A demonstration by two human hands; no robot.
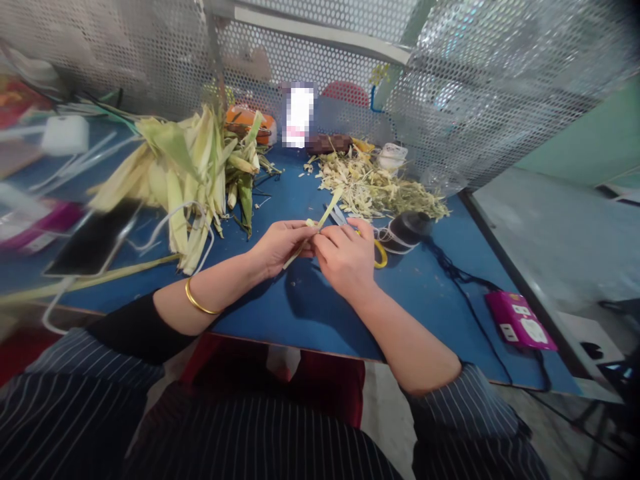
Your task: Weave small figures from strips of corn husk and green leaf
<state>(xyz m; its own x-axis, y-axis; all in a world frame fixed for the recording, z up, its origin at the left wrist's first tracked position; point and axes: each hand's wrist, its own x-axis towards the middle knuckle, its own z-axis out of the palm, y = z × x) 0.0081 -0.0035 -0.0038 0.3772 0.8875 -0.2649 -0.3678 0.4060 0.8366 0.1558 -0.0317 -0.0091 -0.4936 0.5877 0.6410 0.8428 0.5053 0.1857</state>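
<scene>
My left hand [286,247] and my right hand [345,255] meet over the front middle of the blue table. Between them a pale green strip of corn husk [330,208] is pinched; one end points up and away, and a thin tail hangs below my left fingers. Both sets of fingertips are closed on it, and partly hide the pinch point. Just behind my right hand lies a pair of scissors [381,256] with yellow handles, its blades partly covered. A spool of black thread [411,230] lies to the right of them.
A large bundle of corn husks [185,167] lies left of my hands. Behind is a heap of husk scraps [370,177]. A black phone [95,240] with a white cable is at left, a magenta tissue pack [521,320] at right. A perforated metal screen [320,60] closes the back.
</scene>
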